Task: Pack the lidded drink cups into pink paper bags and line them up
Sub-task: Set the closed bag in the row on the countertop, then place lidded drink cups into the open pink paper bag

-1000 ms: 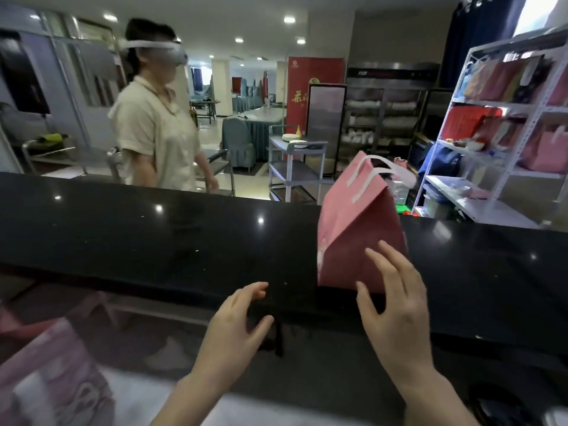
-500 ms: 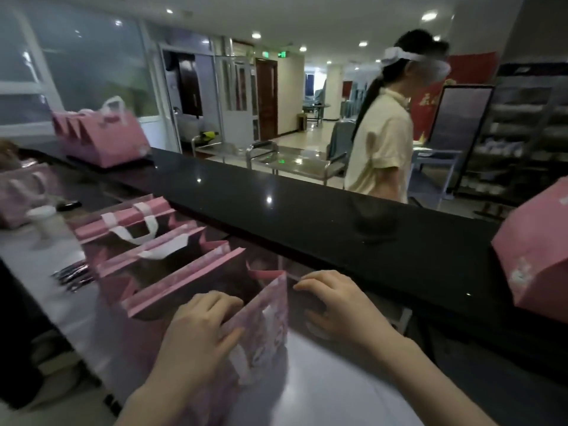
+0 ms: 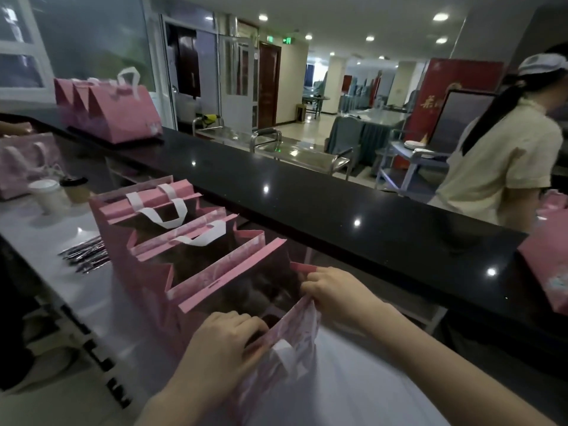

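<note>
Two hands spread the nearest pink bag (image 3: 295,332) open, left hand (image 3: 227,341) curled over its near rim, right hand (image 3: 336,292) pinching the far corner, presumably for the cups (image 3: 46,195) farther along the bench (image 3: 40,241).

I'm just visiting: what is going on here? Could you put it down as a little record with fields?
Place: white worktop behind a black counter
Left hand: grips the near rim of the front bag
Right hand: pinches its far rim
Front bag: open, inside too dark to tell
Other bags: open, in a row beyond it
Cups: two, lidded, unpacked, on the worktop
Far bags: closed, lined up on the counter
</note>
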Demonstrator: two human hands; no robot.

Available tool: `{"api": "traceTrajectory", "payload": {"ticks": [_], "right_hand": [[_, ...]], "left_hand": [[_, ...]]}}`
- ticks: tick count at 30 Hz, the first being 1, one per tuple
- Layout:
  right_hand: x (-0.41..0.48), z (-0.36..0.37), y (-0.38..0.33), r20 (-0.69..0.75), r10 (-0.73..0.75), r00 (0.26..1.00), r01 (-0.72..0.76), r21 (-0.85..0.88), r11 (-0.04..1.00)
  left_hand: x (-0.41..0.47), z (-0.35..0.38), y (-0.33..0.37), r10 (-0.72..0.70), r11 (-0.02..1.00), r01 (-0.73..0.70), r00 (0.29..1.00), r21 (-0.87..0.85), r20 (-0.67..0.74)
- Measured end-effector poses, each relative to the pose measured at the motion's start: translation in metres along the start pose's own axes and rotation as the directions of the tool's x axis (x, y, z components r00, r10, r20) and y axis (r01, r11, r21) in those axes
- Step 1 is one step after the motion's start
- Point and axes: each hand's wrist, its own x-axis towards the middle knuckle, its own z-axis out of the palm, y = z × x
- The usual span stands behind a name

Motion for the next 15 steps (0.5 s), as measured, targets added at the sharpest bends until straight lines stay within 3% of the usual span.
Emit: {"api": "traceTrajectory", "payload": {"ticks": [9,15], "right_hand": [[-0.093,-0.013,0.026,0.099,0.178,0.979,-0.175,-0.036,0.984],[-0.205,-0.020,0.046,0.112,0.401,0.909,-0.395,-0.070,0.916]], "left_hand": [[0.023,0.025,0.037,0.135,0.989,-0.138,0.989,-0.047,-0.061],[0.054,0.059,0.104,0.311,0.945,-0.314,0.949,-0.087,-0.053]]}}
